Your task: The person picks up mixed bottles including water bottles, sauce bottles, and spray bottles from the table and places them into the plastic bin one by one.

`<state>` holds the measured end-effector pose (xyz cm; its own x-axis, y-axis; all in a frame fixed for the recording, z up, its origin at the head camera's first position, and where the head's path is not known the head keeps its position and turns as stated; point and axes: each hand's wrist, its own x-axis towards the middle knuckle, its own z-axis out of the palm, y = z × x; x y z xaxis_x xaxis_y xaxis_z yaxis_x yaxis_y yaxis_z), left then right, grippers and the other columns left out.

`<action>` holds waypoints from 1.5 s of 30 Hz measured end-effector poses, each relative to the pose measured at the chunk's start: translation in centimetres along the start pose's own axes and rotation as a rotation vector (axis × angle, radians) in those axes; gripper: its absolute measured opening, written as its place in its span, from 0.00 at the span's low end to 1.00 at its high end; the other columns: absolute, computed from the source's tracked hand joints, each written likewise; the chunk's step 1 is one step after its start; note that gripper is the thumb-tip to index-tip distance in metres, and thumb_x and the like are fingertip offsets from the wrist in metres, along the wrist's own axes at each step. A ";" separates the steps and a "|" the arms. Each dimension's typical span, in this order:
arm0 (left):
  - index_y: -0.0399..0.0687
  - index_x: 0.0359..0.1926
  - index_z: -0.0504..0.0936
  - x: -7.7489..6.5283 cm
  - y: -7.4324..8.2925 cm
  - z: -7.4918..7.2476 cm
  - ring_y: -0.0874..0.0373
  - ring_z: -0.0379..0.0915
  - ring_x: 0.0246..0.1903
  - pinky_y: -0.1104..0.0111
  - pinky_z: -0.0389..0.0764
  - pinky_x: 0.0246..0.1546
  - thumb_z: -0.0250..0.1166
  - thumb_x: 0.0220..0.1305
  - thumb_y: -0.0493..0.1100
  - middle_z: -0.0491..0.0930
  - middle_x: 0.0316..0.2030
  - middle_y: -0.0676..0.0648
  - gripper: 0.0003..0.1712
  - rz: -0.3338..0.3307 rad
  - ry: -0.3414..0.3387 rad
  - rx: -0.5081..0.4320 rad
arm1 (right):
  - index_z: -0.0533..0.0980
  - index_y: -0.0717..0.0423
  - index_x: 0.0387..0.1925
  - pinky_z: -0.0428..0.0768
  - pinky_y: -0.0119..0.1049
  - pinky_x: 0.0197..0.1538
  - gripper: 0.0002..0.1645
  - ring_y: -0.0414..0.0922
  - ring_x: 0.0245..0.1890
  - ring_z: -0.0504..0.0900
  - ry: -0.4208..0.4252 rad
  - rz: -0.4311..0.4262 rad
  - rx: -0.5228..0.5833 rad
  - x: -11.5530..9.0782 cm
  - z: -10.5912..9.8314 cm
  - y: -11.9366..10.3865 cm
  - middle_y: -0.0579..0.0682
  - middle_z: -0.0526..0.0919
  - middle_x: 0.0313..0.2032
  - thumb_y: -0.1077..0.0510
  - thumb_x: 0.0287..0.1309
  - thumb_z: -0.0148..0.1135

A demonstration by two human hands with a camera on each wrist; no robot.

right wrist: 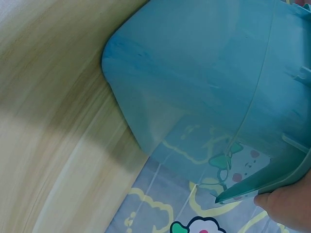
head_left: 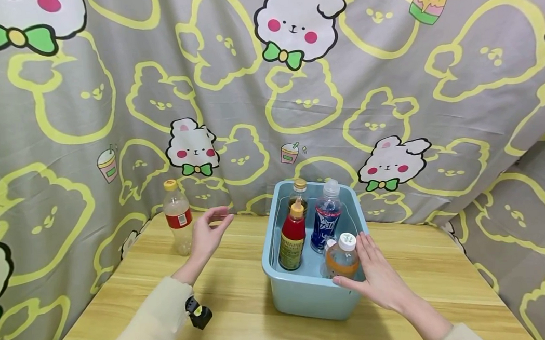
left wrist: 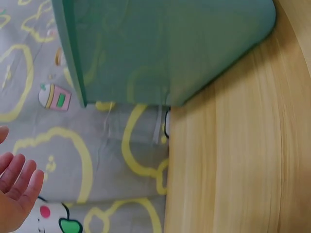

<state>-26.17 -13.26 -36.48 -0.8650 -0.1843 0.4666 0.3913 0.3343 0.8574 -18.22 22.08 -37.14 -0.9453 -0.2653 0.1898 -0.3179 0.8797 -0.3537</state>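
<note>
My right hand rests at the near right corner of a light blue plastic bin, straight fingers along the right rim and thumb at the front rim. Right beside it, inside the bin, stands a clear bottle with a white cap and orange band. Also in the bin are a red sauce bottle, a blue-labelled drink bottle and a dark bottle with a gold cap. My left hand is raised left of the bin, fingers loosely bent, holding nothing. Close behind it stands a clear bottle with a red label.
The bin stands on a wood-grain table. A grey cartoon-print curtain hangs along the back and both sides. A black wrist camera is strapped at the left cuff.
</note>
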 end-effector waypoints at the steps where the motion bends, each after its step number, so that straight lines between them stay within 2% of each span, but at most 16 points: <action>1: 0.37 0.40 0.79 0.0 -0.1 -0.4 0.52 0.75 0.36 0.74 0.76 0.32 0.65 0.53 0.39 0.79 0.36 0.40 0.14 -0.004 0.006 0.005 | 0.45 0.70 0.64 0.46 0.56 0.61 0.63 0.57 0.65 0.38 -0.001 0.000 0.000 0.0 0.0 0.0 0.65 0.42 0.65 0.28 0.44 0.54; 9: 0.36 0.39 0.79 0.2 -1.2 -3.2 0.52 0.75 0.35 0.80 0.73 0.29 0.65 0.53 0.40 0.80 0.35 0.40 0.14 0.001 0.072 0.105 | 0.44 0.70 0.64 0.47 0.56 0.61 0.63 0.58 0.65 0.39 -0.002 0.001 0.003 0.0 -0.1 0.0 0.65 0.42 0.65 0.28 0.44 0.54; 18: 0.35 0.39 0.79 0.8 -2.3 -6.1 0.67 0.71 0.30 0.85 0.69 0.28 0.64 0.54 0.41 0.79 0.34 0.40 0.14 0.015 0.173 0.176 | 0.44 0.69 0.64 0.46 0.57 0.61 0.63 0.57 0.65 0.38 -0.002 -0.001 0.008 0.1 0.0 0.0 0.65 0.41 0.66 0.29 0.44 0.54; 25: 0.34 0.39 0.78 1.2 -2.7 -7.5 0.70 0.68 0.28 0.86 0.68 0.24 0.65 0.52 0.39 0.78 0.34 0.41 0.14 0.037 0.284 0.195 | 0.44 0.69 0.64 0.46 0.56 0.61 0.63 0.58 0.65 0.38 -0.007 -0.001 0.011 0.0 0.0 0.0 0.65 0.41 0.66 0.29 0.44 0.54; 29: 0.33 0.40 0.77 1.7 -3.0 -8.1 0.65 0.70 0.30 0.87 0.67 0.24 0.65 0.52 0.40 0.78 0.35 0.40 0.16 0.038 0.332 0.200 | 0.44 0.70 0.64 0.46 0.56 0.61 0.63 0.58 0.65 0.38 -0.004 -0.002 0.009 0.0 0.0 0.1 0.65 0.41 0.65 0.28 0.44 0.54; 33: 0.31 0.41 0.75 2.4 -3.2 -8.6 0.54 0.72 0.33 0.87 0.66 0.25 0.66 0.51 0.40 0.77 0.36 0.38 0.19 0.036 0.353 0.203 | 0.45 0.70 0.64 0.47 0.56 0.61 0.63 0.58 0.65 0.39 0.000 -0.005 -0.001 0.0 0.0 0.1 0.65 0.42 0.65 0.28 0.44 0.54; 36: 0.32 0.42 0.75 3.0 -3.2 -8.9 0.49 0.72 0.36 0.85 0.66 0.27 0.66 0.51 0.40 0.77 0.37 0.39 0.20 0.014 0.360 0.226 | 0.45 0.70 0.64 0.47 0.56 0.61 0.63 0.58 0.65 0.39 0.000 -0.005 0.000 0.0 0.0 0.1 0.65 0.42 0.65 0.28 0.44 0.54; 43: 0.35 0.44 0.72 4.3 -3.2 -9.0 0.48 0.71 0.38 0.66 0.66 0.38 0.67 0.51 0.43 0.75 0.40 0.39 0.22 -0.032 0.365 0.287 | 0.45 0.70 0.64 0.46 0.56 0.61 0.63 0.58 0.65 0.39 0.005 -0.012 0.005 0.0 0.0 0.2 0.65 0.42 0.65 0.29 0.44 0.54; 45: 0.35 0.45 0.72 4.7 -3.1 -9.0 0.48 0.70 0.40 0.64 0.66 0.40 0.66 0.51 0.44 0.74 0.41 0.39 0.24 -0.052 0.359 0.282 | 0.45 0.70 0.64 0.47 0.56 0.61 0.63 0.58 0.65 0.39 0.006 -0.012 0.004 0.0 0.1 0.2 0.65 0.42 0.65 0.28 0.44 0.54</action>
<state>-28.59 -23.53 -35.03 -0.6980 -0.4994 0.5133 0.2067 0.5458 0.8120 -18.27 22.19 -37.24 -0.9409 -0.2736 0.1994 -0.3296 0.8749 -0.3548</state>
